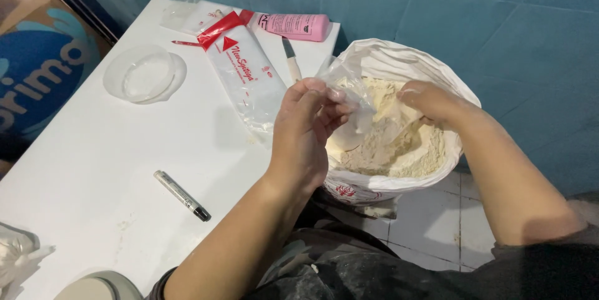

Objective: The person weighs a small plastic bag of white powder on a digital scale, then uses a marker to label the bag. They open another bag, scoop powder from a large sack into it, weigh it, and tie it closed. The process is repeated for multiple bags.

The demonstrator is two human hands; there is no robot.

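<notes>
A large white sack stands open on the floor beside the table, filled with pale flour. My left hand pinches the rim of a small clear plastic bag held over the sack's near edge. My right hand reaches down into the sack, its fingers at the flour and near the small bag's mouth. Whether it grips anything is hidden.
A white table holds a black-and-silver marker, a clear round lid, a pack of plastic bags with a red header, a pink bottle, a knife and a filled bag. Blue tiled wall behind.
</notes>
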